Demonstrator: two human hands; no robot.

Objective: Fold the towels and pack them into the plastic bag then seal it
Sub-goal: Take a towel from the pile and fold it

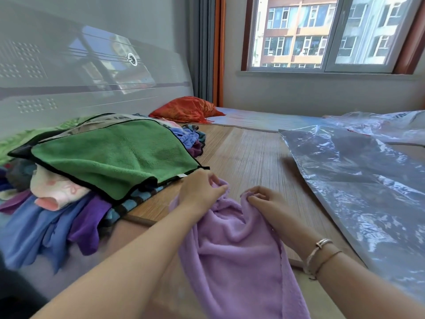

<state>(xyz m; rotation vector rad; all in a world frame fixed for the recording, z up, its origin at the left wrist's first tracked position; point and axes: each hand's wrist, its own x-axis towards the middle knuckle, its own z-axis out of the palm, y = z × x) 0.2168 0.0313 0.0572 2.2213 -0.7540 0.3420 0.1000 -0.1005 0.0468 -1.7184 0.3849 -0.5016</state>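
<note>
A lilac towel (234, 252) hangs bunched between my hands over the bamboo mat (248, 155). My left hand (202, 188) pinches its top edge on the left, and my right hand (264, 201) grips the top edge on the right. A large clear plastic bag (358, 180) lies flat on the mat to my right. On my left is a heap of unfolded towels, topped by a green towel (115, 155) with black trim, with blue (39, 231), purple (89, 224) and pink-patterned (55, 187) cloths under it.
A headboard (80, 65) rises behind the heap. An orange-red pillow (186, 109) lies at the far end of the bed. More crumpled clear plastic (386, 125) sits at the far right. A window (326, 33) is on the far wall.
</note>
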